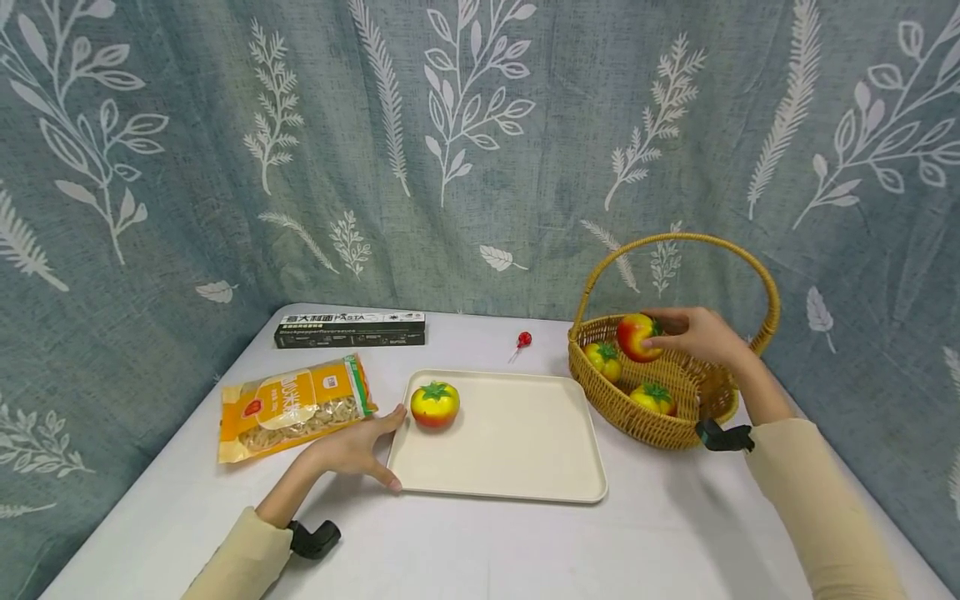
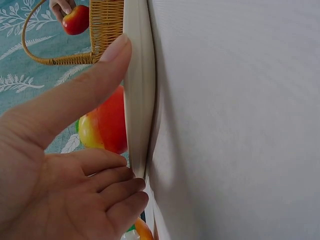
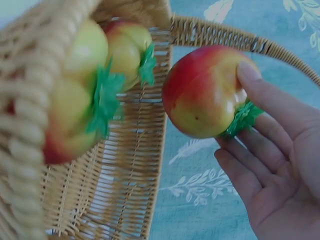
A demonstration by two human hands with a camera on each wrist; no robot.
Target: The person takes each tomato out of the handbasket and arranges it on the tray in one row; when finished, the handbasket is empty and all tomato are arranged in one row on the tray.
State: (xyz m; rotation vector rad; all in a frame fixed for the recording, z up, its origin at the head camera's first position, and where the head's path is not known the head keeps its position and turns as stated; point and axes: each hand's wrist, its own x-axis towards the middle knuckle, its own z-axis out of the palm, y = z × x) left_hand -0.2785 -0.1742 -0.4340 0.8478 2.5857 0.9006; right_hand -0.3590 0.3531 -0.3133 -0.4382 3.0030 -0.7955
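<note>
My right hand point(image 1: 693, 333) holds a red-and-yellow toy tomato point(image 1: 637, 337) above the wicker basket point(image 1: 637, 423). In the right wrist view, the thumb and fingers pinch this tomato point(image 3: 200, 95) around its green-leaf end. Two more tomatoes, one at the back left point(image 1: 602, 360) and one nearer the front point(image 1: 654, 398), lie inside the basket. Another tomato point(image 1: 435, 405) sits at the left end of a cream tray point(image 1: 510, 437). With thumb and fingers spread, my left hand point(image 1: 356, 450) touches the tray's left edge; the left wrist view shows its thumb point(image 2: 95, 82) against the rim.
A yellow pasta bag point(image 1: 292, 406) lies left of the tray, with a dark pasta box point(image 1: 350, 330) behind it. A small red item point(image 1: 523, 340) with thin prongs lies behind the tray. The basket's tall handle point(image 1: 678, 237) arches over it. A patterned curtain point(image 1: 480, 167) borders the table.
</note>
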